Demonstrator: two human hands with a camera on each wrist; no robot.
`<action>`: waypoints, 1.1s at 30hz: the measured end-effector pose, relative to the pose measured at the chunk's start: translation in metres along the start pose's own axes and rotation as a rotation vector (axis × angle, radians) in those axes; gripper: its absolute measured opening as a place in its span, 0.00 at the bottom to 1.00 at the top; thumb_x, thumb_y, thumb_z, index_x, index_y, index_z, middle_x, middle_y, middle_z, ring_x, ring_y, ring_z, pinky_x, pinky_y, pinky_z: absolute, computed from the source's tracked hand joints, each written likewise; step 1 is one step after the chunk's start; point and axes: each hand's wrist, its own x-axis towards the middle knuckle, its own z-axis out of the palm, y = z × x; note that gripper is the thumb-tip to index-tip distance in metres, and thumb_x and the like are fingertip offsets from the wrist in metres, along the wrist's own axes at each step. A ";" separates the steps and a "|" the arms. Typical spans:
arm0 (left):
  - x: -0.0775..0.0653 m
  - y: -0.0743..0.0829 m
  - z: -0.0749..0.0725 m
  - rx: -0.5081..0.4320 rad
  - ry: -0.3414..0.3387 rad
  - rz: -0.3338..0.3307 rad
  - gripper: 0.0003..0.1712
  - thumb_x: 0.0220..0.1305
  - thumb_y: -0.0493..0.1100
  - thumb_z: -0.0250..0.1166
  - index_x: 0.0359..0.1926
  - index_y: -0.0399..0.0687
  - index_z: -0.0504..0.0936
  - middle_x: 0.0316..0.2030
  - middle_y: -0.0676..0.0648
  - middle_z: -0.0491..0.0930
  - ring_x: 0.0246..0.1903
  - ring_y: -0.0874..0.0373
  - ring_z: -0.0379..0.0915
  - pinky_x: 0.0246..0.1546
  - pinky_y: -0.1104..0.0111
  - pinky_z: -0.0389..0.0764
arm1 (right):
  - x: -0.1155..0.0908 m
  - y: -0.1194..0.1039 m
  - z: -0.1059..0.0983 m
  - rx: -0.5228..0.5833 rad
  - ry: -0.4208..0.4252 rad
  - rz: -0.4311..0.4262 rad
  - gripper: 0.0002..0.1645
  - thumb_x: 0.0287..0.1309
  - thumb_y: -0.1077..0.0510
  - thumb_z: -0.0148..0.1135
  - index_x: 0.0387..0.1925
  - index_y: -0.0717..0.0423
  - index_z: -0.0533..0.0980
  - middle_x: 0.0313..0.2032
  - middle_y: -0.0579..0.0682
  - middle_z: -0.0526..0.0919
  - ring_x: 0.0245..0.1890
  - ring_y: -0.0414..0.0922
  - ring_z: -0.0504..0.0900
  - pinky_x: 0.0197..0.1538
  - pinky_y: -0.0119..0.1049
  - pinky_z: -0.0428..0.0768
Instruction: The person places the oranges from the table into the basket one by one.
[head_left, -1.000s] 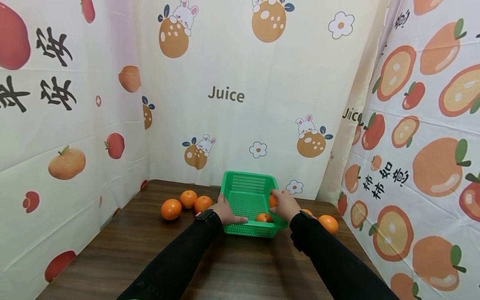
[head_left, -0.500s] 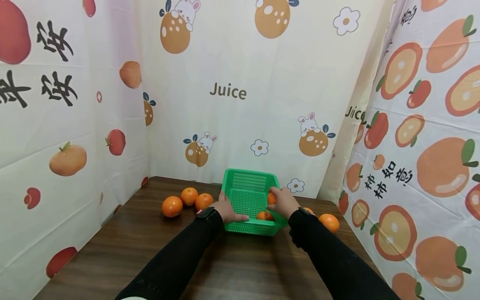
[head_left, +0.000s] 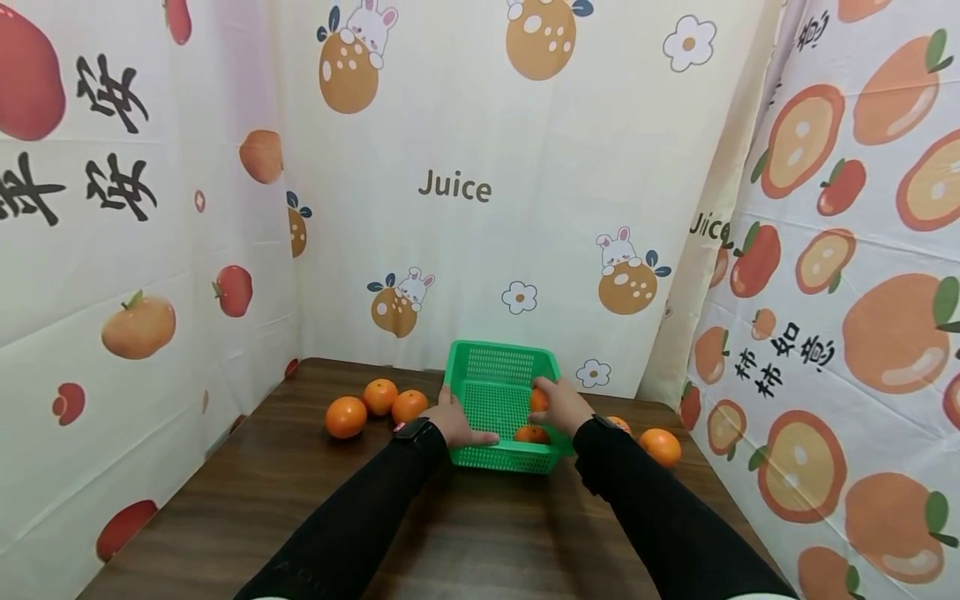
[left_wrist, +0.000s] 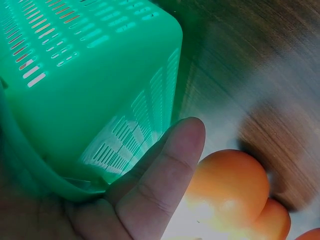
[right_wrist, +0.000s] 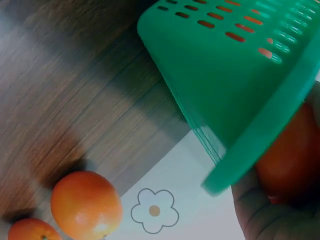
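Basket [head_left: 495,458] sits at the far middle of the table [head_left: 450,542]. Its near left corner meets the left hand [head_left: 453,423], fingers straight and not clasping. The right hand [head_left: 567,407] grasps one orange [head_left: 538,400] just inside the right rim. Another orange [head_left: 532,434] lies near right inside; three oranges [head_left: 346,417] rest left, two oranges [head_left: 660,448] right.

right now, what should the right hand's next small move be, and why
Probably have the right hand ease its orange down and let go: it is held inside the green plastic basket, near the right wall, while the left hand touches the near-left corner, seemingly steadying it.
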 end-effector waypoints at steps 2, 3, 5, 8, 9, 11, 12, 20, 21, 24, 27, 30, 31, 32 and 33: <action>-0.001 0.000 -0.001 0.006 0.003 0.003 0.77 0.52 0.89 0.63 0.84 0.39 0.54 0.87 0.38 0.39 0.59 0.43 0.79 0.60 0.52 0.82 | 0.002 -0.002 0.001 0.007 -0.019 -0.002 0.38 0.62 0.49 0.78 0.71 0.44 0.73 0.55 0.64 0.73 0.41 0.53 0.76 0.41 0.44 0.78; -0.003 0.000 -0.002 0.008 0.005 0.006 0.77 0.52 0.89 0.62 0.84 0.39 0.54 0.87 0.38 0.39 0.59 0.42 0.79 0.60 0.52 0.82 | 0.003 -0.003 0.001 0.008 -0.023 0.002 0.38 0.62 0.49 0.78 0.71 0.44 0.73 0.55 0.64 0.73 0.40 0.53 0.76 0.41 0.44 0.78; -0.006 0.001 -0.003 0.014 0.003 0.014 0.77 0.52 0.90 0.61 0.84 0.39 0.54 0.87 0.38 0.39 0.60 0.42 0.79 0.61 0.53 0.82 | 0.002 -0.004 0.001 -0.003 -0.024 0.006 0.39 0.61 0.50 0.79 0.71 0.45 0.73 0.55 0.64 0.74 0.40 0.53 0.76 0.41 0.45 0.78; -0.011 0.003 -0.006 0.017 0.004 0.019 0.76 0.53 0.89 0.61 0.84 0.39 0.55 0.87 0.38 0.39 0.60 0.42 0.79 0.61 0.53 0.82 | 0.004 -0.007 0.000 -0.008 -0.020 0.013 0.39 0.61 0.49 0.79 0.71 0.44 0.74 0.54 0.63 0.75 0.41 0.52 0.76 0.42 0.45 0.79; -0.012 0.003 -0.008 0.016 0.005 0.018 0.76 0.53 0.89 0.61 0.84 0.39 0.55 0.87 0.38 0.39 0.59 0.42 0.79 0.60 0.53 0.82 | 0.005 -0.007 0.000 -0.010 -0.018 0.011 0.39 0.61 0.49 0.79 0.71 0.44 0.74 0.54 0.63 0.75 0.41 0.53 0.76 0.42 0.46 0.79; -0.013 0.004 -0.009 0.020 0.003 0.019 0.76 0.53 0.89 0.61 0.84 0.39 0.55 0.87 0.38 0.39 0.58 0.43 0.80 0.59 0.53 0.83 | 0.007 -0.008 0.000 -0.017 -0.019 0.011 0.38 0.62 0.49 0.78 0.71 0.44 0.74 0.55 0.63 0.75 0.42 0.53 0.76 0.42 0.46 0.79; -0.013 0.004 -0.010 0.015 0.004 0.017 0.76 0.54 0.89 0.61 0.84 0.39 0.54 0.87 0.38 0.39 0.57 0.43 0.80 0.59 0.53 0.83 | 0.009 -0.008 0.001 -0.018 -0.018 0.007 0.37 0.62 0.49 0.78 0.71 0.44 0.74 0.55 0.63 0.75 0.42 0.53 0.76 0.43 0.46 0.79; -0.010 0.003 -0.003 0.008 0.010 0.036 0.75 0.55 0.87 0.62 0.83 0.37 0.55 0.86 0.36 0.40 0.62 0.42 0.79 0.58 0.52 0.83 | 0.016 0.001 0.004 0.036 -0.022 0.029 0.31 0.66 0.51 0.68 0.69 0.45 0.74 0.53 0.62 0.73 0.41 0.53 0.74 0.39 0.44 0.74; -0.009 0.002 -0.003 0.012 0.009 0.039 0.75 0.55 0.87 0.62 0.83 0.36 0.55 0.86 0.36 0.40 0.62 0.42 0.79 0.58 0.53 0.83 | 0.015 0.000 0.003 0.042 -0.027 0.029 0.31 0.66 0.51 0.66 0.70 0.45 0.74 0.53 0.62 0.73 0.41 0.53 0.74 0.39 0.43 0.73; -0.008 0.000 -0.004 0.019 0.007 0.041 0.74 0.56 0.87 0.62 0.83 0.36 0.56 0.86 0.37 0.40 0.63 0.43 0.78 0.60 0.53 0.82 | 0.012 -0.004 -0.001 0.049 -0.048 0.023 0.31 0.67 0.51 0.61 0.71 0.47 0.73 0.54 0.63 0.72 0.42 0.54 0.72 0.39 0.44 0.70; -0.009 0.001 -0.008 0.008 0.010 0.044 0.75 0.55 0.87 0.62 0.83 0.36 0.56 0.86 0.37 0.40 0.60 0.43 0.79 0.59 0.53 0.83 | 0.010 -0.010 -0.006 0.056 -0.068 0.037 0.32 0.68 0.52 0.57 0.72 0.47 0.72 0.56 0.64 0.70 0.44 0.55 0.70 0.40 0.45 0.69; -0.011 0.002 -0.010 0.001 0.010 0.046 0.75 0.55 0.88 0.62 0.83 0.36 0.56 0.86 0.37 0.40 0.59 0.44 0.79 0.60 0.52 0.82 | 0.009 -0.011 -0.004 0.048 -0.070 0.057 0.31 0.68 0.51 0.57 0.72 0.45 0.72 0.57 0.63 0.69 0.44 0.55 0.71 0.41 0.45 0.69; -0.010 0.002 -0.009 0.000 0.010 0.047 0.75 0.55 0.87 0.62 0.83 0.35 0.57 0.86 0.37 0.41 0.60 0.44 0.79 0.60 0.52 0.82 | 0.009 -0.011 -0.003 0.048 -0.071 0.058 0.32 0.69 0.51 0.57 0.73 0.45 0.72 0.57 0.63 0.69 0.43 0.54 0.71 0.40 0.45 0.69; -0.010 0.002 -0.008 0.001 0.010 0.046 0.75 0.55 0.87 0.63 0.82 0.35 0.58 0.86 0.37 0.41 0.60 0.44 0.78 0.60 0.52 0.82 | 0.008 -0.011 -0.002 0.045 -0.069 0.056 0.32 0.69 0.51 0.57 0.73 0.44 0.72 0.57 0.64 0.69 0.42 0.54 0.72 0.40 0.45 0.69; -0.010 0.002 -0.006 0.003 0.014 0.047 0.74 0.55 0.87 0.63 0.82 0.35 0.59 0.86 0.37 0.42 0.60 0.43 0.78 0.60 0.52 0.82 | 0.007 -0.009 0.000 0.044 -0.071 0.058 0.32 0.70 0.51 0.58 0.74 0.44 0.72 0.57 0.63 0.69 0.42 0.54 0.72 0.40 0.44 0.69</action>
